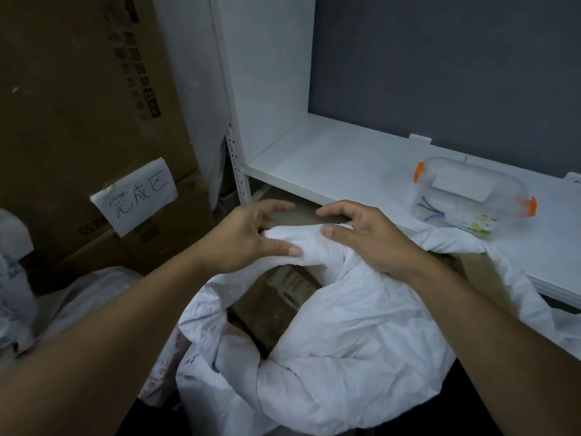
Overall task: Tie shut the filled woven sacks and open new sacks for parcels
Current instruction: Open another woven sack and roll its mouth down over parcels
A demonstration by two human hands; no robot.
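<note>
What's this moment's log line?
woven sack: mouth open, parcel inside | left hand: grips rim | right hand: grips rim

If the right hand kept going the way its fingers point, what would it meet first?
Probably the left hand: the fingers of the right hand aim leftward at it across a narrow gap, above the woven sack edge both hands pinch. Depth between them is unclear.

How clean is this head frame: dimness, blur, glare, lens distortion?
Head view: dim, cool light, the cardboard box nearly in shadow; left hand, right hand and sack fairly sharp, little motion blur; no glare on the white shelf; wide-angle bending shows in the leaning shelf upright.
</note>
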